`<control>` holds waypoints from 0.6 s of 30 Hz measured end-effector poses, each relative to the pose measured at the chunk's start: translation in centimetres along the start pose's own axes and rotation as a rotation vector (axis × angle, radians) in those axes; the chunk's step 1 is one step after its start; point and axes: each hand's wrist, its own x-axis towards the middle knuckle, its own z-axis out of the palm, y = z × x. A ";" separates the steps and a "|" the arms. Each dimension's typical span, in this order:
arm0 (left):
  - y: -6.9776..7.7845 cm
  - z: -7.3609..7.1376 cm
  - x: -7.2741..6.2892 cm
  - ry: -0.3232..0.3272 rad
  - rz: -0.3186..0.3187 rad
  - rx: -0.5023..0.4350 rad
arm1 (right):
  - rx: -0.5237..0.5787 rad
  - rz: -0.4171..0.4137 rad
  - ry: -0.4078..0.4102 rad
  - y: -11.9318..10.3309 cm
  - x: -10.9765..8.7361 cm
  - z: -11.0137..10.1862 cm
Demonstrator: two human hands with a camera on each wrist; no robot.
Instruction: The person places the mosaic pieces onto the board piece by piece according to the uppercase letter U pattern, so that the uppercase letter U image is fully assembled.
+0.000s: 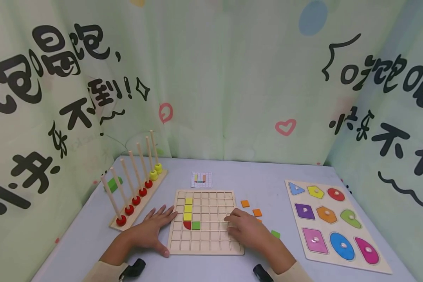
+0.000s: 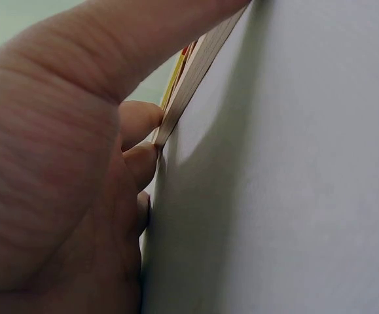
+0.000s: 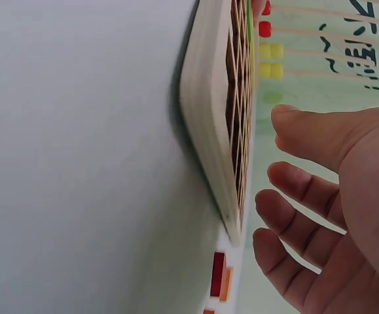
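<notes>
A wooden grid board (image 1: 215,237) lies flat on the table between my hands. Several yellow square tiles (image 1: 188,208) form a column in its left part; below them a red rounded piece (image 1: 187,225) sits beside a green square tile (image 1: 196,225). My left hand (image 1: 149,227) rests at the board's left edge with fingers spread, thumb and fingertips touching the rim. Over the board's right side hovers my right hand (image 1: 248,231), its fingers loosely bent. In the right wrist view, nothing shows between that hand's thumb and fingers (image 3: 290,212).
Right of the board lie loose orange tiles (image 1: 245,203) and a green tile (image 1: 275,234). A pattern card (image 1: 201,179) is behind the board. At left stands a wooden bead rack (image 1: 143,200) with upright pegs; a shape puzzle board (image 1: 335,225) lies at right.
</notes>
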 end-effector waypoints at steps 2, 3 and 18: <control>0.0 0.0 0.0 -0.001 -0.005 0.001 | -0.012 0.020 0.015 0.4 -0.5 -0.1; 0.0 0.0 0.0 -0.002 -0.008 0.000 | -0.017 0.026 0.021 0.6 -0.7 -0.2; -0.1 0.2 0.2 -0.007 -0.030 0.007 | -0.054 0.146 0.095 3.5 -4.5 -1.7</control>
